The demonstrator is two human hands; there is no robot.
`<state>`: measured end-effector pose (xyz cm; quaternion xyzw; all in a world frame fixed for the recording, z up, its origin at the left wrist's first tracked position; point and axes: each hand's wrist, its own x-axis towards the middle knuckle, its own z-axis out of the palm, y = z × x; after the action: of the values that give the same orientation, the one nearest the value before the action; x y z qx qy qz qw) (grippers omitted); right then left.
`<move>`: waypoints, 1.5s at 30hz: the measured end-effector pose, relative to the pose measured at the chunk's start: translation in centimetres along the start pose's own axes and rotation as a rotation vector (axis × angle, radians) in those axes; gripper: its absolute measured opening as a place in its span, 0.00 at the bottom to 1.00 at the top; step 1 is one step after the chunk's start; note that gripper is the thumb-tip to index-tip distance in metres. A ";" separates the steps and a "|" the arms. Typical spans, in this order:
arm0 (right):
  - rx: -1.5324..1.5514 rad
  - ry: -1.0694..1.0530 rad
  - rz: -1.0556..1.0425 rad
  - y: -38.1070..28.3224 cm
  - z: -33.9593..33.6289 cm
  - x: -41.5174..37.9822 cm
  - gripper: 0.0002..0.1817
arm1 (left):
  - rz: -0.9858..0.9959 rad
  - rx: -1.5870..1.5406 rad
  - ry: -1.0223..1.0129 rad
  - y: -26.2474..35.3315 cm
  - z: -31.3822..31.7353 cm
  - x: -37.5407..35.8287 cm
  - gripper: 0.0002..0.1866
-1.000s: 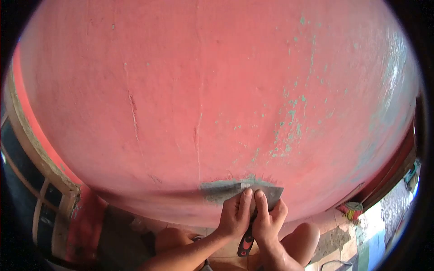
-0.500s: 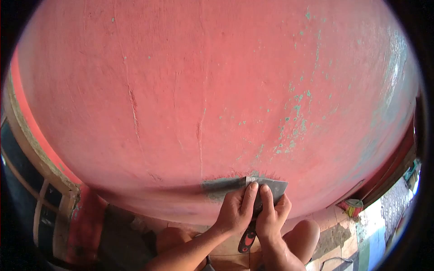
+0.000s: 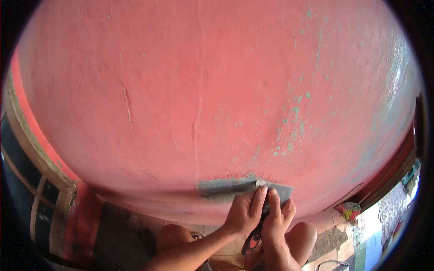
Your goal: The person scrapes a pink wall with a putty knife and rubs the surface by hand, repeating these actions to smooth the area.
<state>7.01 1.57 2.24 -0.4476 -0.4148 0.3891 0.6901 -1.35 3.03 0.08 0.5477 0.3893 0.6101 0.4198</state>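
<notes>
A metal scraper blade [image 3: 281, 190] lies flat against a red painted wall [image 3: 203, 90], low down. My left hand [image 3: 245, 213] presses its fingertips on the blade's left part. My right hand [image 3: 278, 221] grips the scraper's red and black handle [image 3: 252, 241] with its index finger stretched onto the blade. Left of the blade is a grey scraped patch [image 3: 222, 187] where the red paint is gone. Both hands touch each other.
Cracks [image 3: 195, 135] run down the wall and flecks of green show through at the right [image 3: 291, 122]. A window frame [image 3: 40, 180] stands at the left. My bare knees [image 3: 176, 237] are below, over a tiled floor [image 3: 348, 244] with a small red container [image 3: 346, 210].
Both hands and the scraper have slid to the right along the wall, and the grey scraped patch has lengthened rightward.
</notes>
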 end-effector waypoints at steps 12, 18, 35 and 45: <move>-0.055 -0.031 0.010 -0.7 -0.7 0.3 0.11 | -0.111 0.031 -0.043 1.7 -0.6 0.0 0.21; -0.006 -0.026 -0.012 -0.7 -0.1 1.1 0.11 | -0.050 0.064 -0.050 2.0 -0.7 0.8 0.21; 0.026 -0.067 0.016 -1.1 0.2 1.4 0.10 | -0.008 0.007 -0.018 2.1 -0.6 1.2 0.19; 0.004 -0.019 0.005 -0.4 0.2 0.6 0.11 | -0.019 -0.025 -0.016 2.1 -0.8 1.0 0.20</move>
<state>7.05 2.03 2.82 -0.4437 -0.4193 0.3958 0.6860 -2.37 3.29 2.28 0.5435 0.3836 0.6064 0.4356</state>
